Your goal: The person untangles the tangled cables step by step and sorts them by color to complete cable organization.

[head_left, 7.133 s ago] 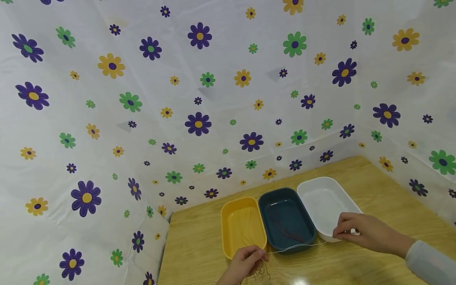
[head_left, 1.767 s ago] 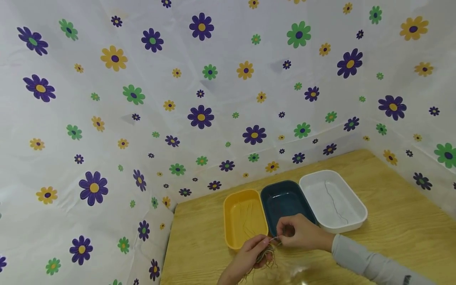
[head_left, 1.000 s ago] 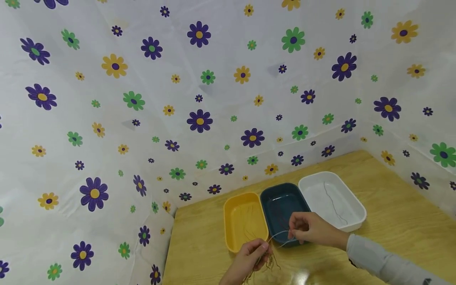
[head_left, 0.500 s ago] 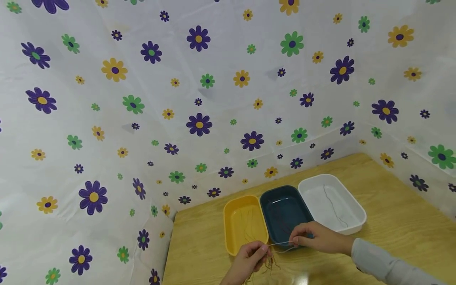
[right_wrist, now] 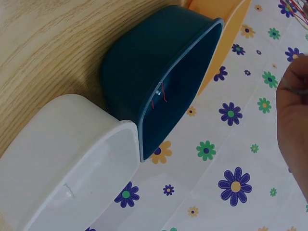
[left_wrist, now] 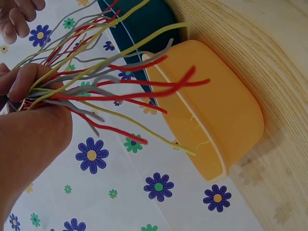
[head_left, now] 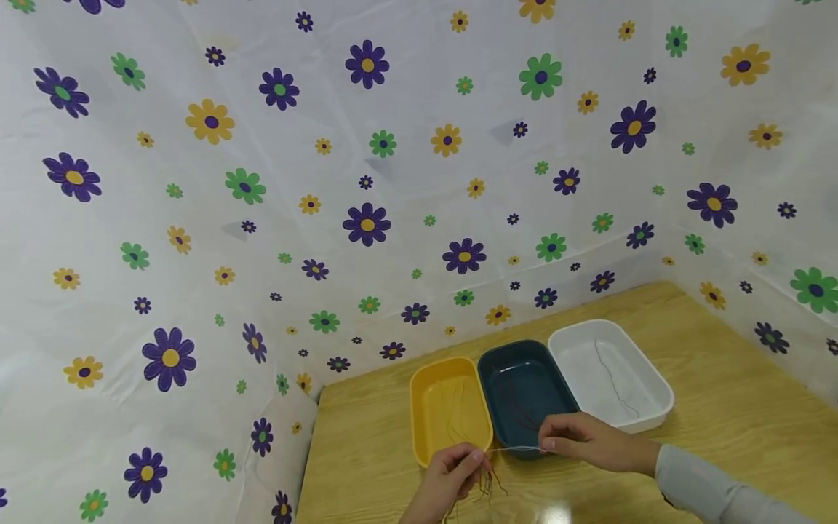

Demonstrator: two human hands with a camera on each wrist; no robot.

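In the left wrist view my left hand grips a bundle of thin red, grey and yellow wires, whose loose ends fan out past the fingers. Seen from the head, that left hand is at the near edge of the yellow tray. My right hand pinches one end of a pale grey wire, which stretches across from the left hand in front of the dark teal tray. In the right wrist view the right hand is partly cut off by the frame.
Side by side stand the yellow tray, the teal tray and a white tray. Yellow wires lie in the yellow one, red wires in the teal one, and a grey wire in the white one. A flowered cloth hangs behind the wooden table.
A grey wire lies in the white tray, which showed none 7.1 s ago. Since 1.8 s ago my right hand has moved rightward, drawing another grey wire out from the left hand's bundle.
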